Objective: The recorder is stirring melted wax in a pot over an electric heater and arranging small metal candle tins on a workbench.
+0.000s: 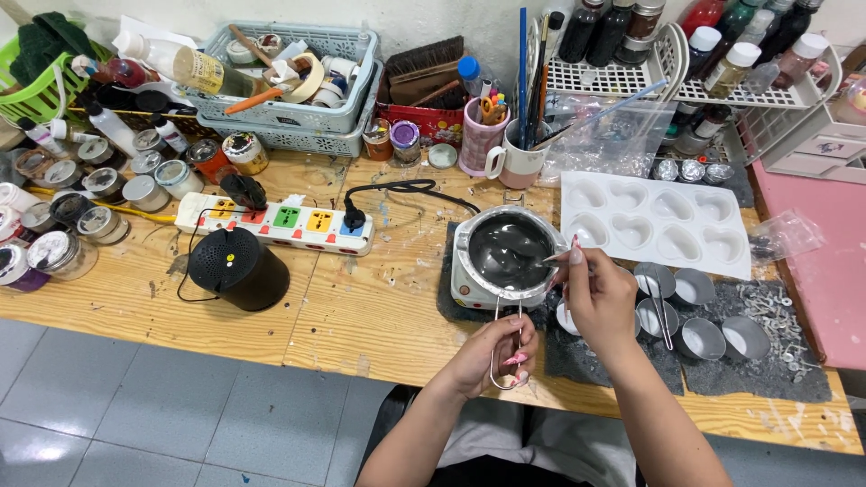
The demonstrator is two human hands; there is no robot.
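A small metal melting pot (507, 252) with dark liquid sits on a dark mat (448, 302) on the wooden workbench. My left hand (498, 352) grips the pot's wire handle (497, 338) at the bench's front edge. My right hand (597, 293) holds a thin stirring stick (552, 258) whose tip dips into the pot from the right. Several small round tins (699, 335) stand just right of my right hand, with metal tweezers (663, 316) lying across them.
A white heart-shaped mould tray (654, 221) lies behind the tins. A power strip (280, 224) and black round speaker (239, 267) sit at left. Jars (90, 185), baskets (289, 81), cups with tools (483, 126) and a bottle rack (713, 54) crowd the back. Loose wick tabs (783, 316) lie at right.
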